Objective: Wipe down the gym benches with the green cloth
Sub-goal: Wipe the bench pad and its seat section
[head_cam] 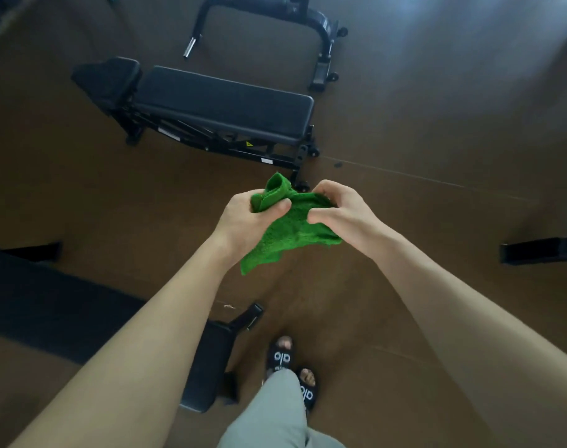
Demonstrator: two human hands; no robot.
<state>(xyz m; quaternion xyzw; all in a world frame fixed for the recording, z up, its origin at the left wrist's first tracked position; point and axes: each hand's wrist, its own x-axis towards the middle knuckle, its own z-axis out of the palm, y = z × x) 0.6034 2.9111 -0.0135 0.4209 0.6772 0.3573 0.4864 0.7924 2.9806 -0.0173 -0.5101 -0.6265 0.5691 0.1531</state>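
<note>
open brown floor (421, 130) ahead right, black bench (224, 101) ahead, second bench (49, 305) blocking left

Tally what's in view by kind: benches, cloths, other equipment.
Benches: 2, one ahead and one at lower left
Green cloth: 1, held by left hand and right hand
Other equipment frames: 2, top, right edge
Total: 5

Dim, soft-focus wide-angle view, hazy glare upper right, edges bowed and dark
</note>
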